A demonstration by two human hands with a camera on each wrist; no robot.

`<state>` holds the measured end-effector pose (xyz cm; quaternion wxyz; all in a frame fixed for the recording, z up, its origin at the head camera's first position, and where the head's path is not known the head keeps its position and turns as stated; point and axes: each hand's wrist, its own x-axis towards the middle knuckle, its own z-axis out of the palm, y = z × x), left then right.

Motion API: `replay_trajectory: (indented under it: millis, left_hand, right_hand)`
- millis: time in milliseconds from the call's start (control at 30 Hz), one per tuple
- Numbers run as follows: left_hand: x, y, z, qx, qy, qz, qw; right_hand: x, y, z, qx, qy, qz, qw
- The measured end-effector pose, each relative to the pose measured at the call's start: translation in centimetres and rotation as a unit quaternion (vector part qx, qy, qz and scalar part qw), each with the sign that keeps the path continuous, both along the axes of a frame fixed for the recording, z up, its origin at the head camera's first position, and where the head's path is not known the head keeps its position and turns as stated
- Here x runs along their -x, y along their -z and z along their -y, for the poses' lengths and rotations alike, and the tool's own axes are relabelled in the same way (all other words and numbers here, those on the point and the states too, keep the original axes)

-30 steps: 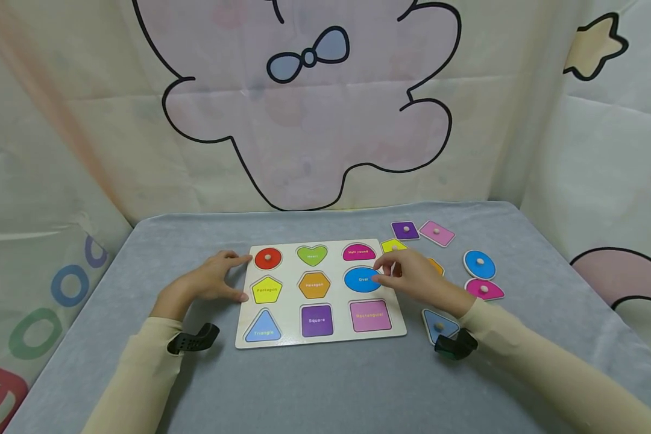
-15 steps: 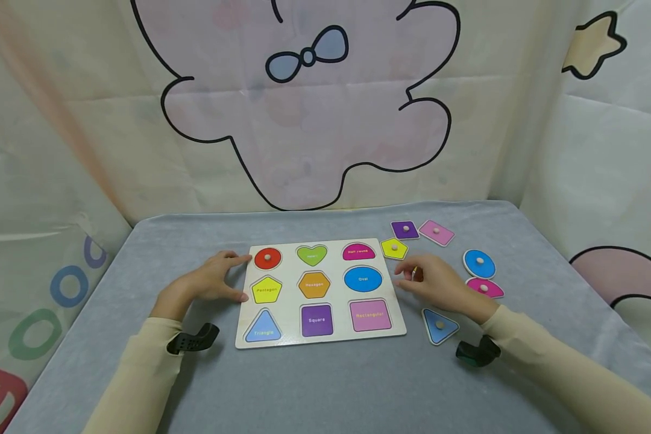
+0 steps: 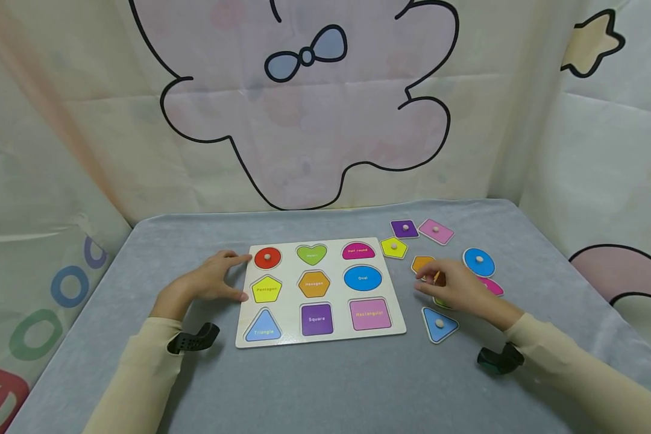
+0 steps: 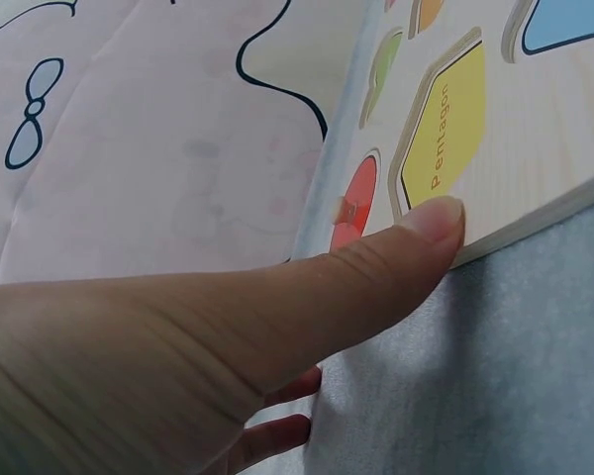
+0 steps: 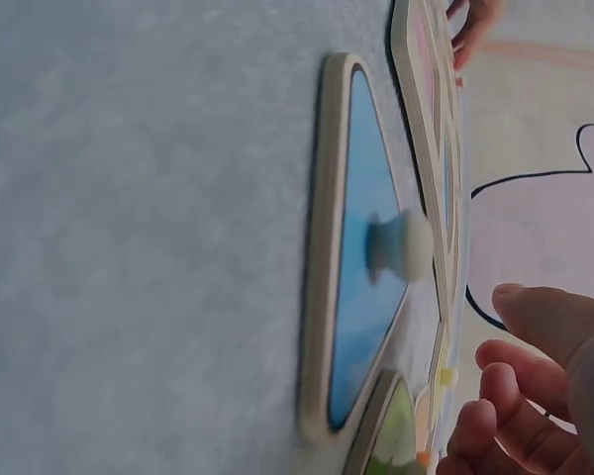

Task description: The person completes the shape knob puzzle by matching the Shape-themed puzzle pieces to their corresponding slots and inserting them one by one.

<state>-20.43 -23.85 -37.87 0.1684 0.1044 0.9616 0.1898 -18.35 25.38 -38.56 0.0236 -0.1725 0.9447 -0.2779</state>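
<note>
A white shape puzzle board (image 3: pixel 333 343) lies on the table, with a red knobbed circle (image 3: pixel 268 258) seated at its upper left. My left hand (image 3: pixel 211 278) rests at the board's left edge, fingers extended; in the left wrist view the thumb (image 4: pixel 431 226) touches the board by the Pentagon recess. To the right, my right hand (image 3: pixel 461 289) hovers over loose knobbed pieces, thumb and fingers apart with nothing between them. Partly hidden beneath it are a green piece (image 5: pixel 391 435) and an orange hexagon (image 3: pixel 421 263). A blue triangle piece (image 5: pixel 361 257) lies just nearer than that hand.
Around the board's right side lie a yellow pentagon (image 3: pixel 395 248), a purple piece (image 3: pixel 404 229), a pink rectangle (image 3: pixel 437 232), a blue rounded piece (image 3: pixel 478 263) and a magenta piece (image 3: pixel 492 286). A printed cloth (image 3: pixel 304 150) hangs behind the grey table cover (image 3: pixel 314 392).
My right hand has moved right, from over the Oval recess to above the loose pieces, uncovering the yellow pentagon and the blue triangle. My left hand has stayed at the board's edge.
</note>
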Motion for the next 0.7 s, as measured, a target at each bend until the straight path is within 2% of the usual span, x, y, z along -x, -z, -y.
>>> replay_trajectory:
  millis: [333, 700]
  left_hand:
    - [-0.1, -0.1, -0.2, 0.002, -0.003, 0.001, 1.0000]
    - [-0.2, -0.2, 0.0, -0.004, 0.011, -0.005, 0.9999]
  right_hand:
    - [-1.0, -0.3, -2.1, 0.003, 0.016, 0.007, 1.000]
    - [-1.6, 0.6, -4.3, 0.007, 0.021, 0.007, 1.000]
